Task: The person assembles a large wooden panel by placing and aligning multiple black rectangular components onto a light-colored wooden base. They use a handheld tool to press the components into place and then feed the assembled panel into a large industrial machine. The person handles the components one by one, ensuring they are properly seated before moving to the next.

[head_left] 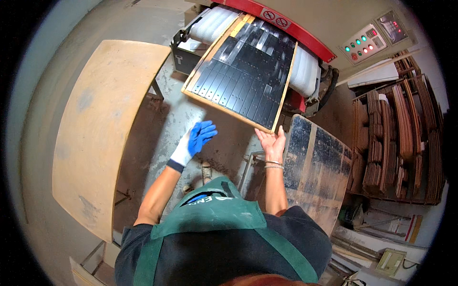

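A wide wood-edged board [238, 86] reaches out of a machine, its top covered with black slats dotted with small holes. My left hand [196, 137], in a white glove with a blue palm, is held out below the board's near left side, apart from it. Its fingers are stretched out and nothing is in them. My bare right hand [273, 142] is palm up at the board's near right corner. Its fingers are spread, with the fingertips touching or just under the edge; how much weight they bear I cannot tell.
The machine has a red bar [276, 19], white ribbed belts [305, 71] and a lit control panel [363, 44]. A curved tan panel [100, 128] stands on supports at left. A worn dark board [317, 167] lies at right, before stacked brown strips [400, 133].
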`<state>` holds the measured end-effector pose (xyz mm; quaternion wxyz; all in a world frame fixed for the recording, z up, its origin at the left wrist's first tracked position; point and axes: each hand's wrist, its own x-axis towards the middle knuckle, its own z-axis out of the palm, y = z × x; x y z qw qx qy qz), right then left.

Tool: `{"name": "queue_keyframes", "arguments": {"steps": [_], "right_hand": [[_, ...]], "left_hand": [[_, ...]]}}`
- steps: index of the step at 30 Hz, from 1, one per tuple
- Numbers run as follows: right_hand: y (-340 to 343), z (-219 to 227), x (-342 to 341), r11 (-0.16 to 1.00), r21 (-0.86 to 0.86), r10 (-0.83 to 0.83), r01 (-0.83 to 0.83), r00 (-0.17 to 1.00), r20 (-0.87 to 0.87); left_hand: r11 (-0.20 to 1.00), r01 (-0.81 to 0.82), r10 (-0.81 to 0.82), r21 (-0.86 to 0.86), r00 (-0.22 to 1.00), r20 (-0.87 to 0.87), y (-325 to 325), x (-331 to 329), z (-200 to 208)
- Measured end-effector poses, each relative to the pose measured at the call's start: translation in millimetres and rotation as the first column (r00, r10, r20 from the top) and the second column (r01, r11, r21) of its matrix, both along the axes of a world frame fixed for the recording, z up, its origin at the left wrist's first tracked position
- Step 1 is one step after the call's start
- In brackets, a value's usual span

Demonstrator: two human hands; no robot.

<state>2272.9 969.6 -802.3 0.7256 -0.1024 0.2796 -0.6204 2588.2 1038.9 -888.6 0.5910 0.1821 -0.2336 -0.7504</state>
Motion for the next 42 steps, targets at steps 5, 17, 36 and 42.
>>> {"name": "queue_keyframes", "arguments": {"steps": [5,17,36,42], "right_hand": [[-5.4,4.2,13.8,0.998,0.058,-0.041,0.04,0.999,0.012],[-17.7,5.0,36.2,0.983,-0.064,-0.176,0.17,0.98,-0.096],[173.8,-56.1,-9.0,0.929,-0.271,-0.285,-0.254,-0.955,-0.083],[142.8,-60.1,-46.5,0.984,-0.098,-0.156,-0.149,-0.985,-0.069]], "left_hand": [[0.963,-0.04,0.072,0.266,0.992,-0.108,99.1,38.3,-92.9],[0.816,-0.223,0.23,0.533,0.972,0.055,274.0,87.4,-197.4],[0.851,-0.406,0.368,0.334,0.914,0.172,342.1,123.5,-226.1],[0.762,-0.468,0.326,0.448,0.874,0.36,344.2,86.6,-202.7]]}}
